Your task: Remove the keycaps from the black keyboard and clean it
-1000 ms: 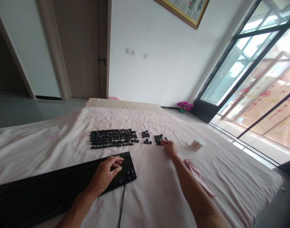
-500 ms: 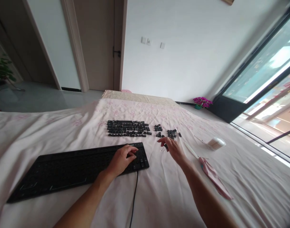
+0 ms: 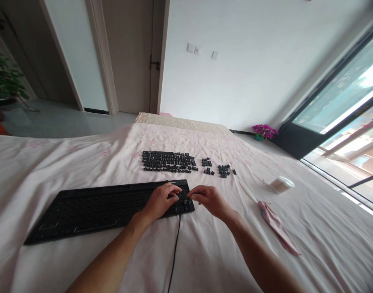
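A black wired keyboard (image 3: 91, 209) with bare key sockets lies on the pink sheet in front of me. My left hand (image 3: 160, 201) rests on its right end with curled fingers, holding it down. My right hand (image 3: 209, 200) is beside it at the keyboard's right edge, fingertips pinched on a small black keycap that is mostly hidden. Beyond the keyboard lie rows of loose black keycaps (image 3: 168, 161) and two smaller clusters (image 3: 224, 170).
The bed (image 3: 67, 158) fills the foreground. A tub of cotton swabs (image 3: 280, 184), a thin white stick (image 3: 247, 191) and a folded pink cloth (image 3: 276, 226) lie to the right. The keyboard cable (image 3: 175, 244) runs toward me. A glass door is at right.
My right hand pulled back from the far right keycap cluster to the keyboard's right end, next to my left hand. The camera tilted down and to the left.
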### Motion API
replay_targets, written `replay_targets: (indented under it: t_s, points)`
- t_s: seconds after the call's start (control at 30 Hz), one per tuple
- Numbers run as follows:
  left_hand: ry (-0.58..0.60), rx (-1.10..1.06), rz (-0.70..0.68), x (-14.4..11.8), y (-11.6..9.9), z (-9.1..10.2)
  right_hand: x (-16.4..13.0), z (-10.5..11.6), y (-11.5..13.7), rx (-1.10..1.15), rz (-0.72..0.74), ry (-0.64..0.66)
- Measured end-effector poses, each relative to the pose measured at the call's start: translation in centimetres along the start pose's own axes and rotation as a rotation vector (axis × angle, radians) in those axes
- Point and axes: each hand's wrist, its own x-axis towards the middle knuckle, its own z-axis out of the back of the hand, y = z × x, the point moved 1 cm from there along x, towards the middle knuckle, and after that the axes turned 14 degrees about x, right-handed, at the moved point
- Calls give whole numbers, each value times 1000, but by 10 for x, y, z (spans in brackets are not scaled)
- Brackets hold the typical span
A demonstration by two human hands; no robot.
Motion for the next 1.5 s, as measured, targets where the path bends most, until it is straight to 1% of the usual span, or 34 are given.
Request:
replay_targets:
  t_s: [0.13,0.27,0.33,0.47,0.53,0.67,0.73,0.87,0.97,1.1,1.27,1.37,1.5]
  points:
    - [1,11,0,0,1,-1,1,-5,1,-36,1,15]
    - [7,38,-20,0,1,-1,3,-9,5,-92,43,20]
    - [12,57,-31,0,0,0,3,-11,7,-132,76,34]
    - [29,88,-51,-1,-1,1,4,-14,8,-245,191,83]
    - [36,99,-56,-1,-1,1,4,-14,7,-282,213,101]
    - [59,123,-68,-2,-1,1,4,-11,1,-235,170,52]
    - [70,137,-72,-1,-1,1,4,-10,0,-210,175,41]
    - [87,188,-89,2,-3,-1,4,-10,-3,-178,232,51]
    - [91,255,-136,5,-4,-4,7,-10,-6,-172,248,57]
    - [67,352,-188,10,-6,-12,8,-10,-8,-183,286,74]
    - [43,422,-224,12,-8,-19,6,-14,-5,-241,392,93]
    - [30,445,-260,11,-10,-20,3,-19,-5,-293,440,81]
    - [22,453,-279,11,-12,-20,-3,-23,-4,-302,465,23]
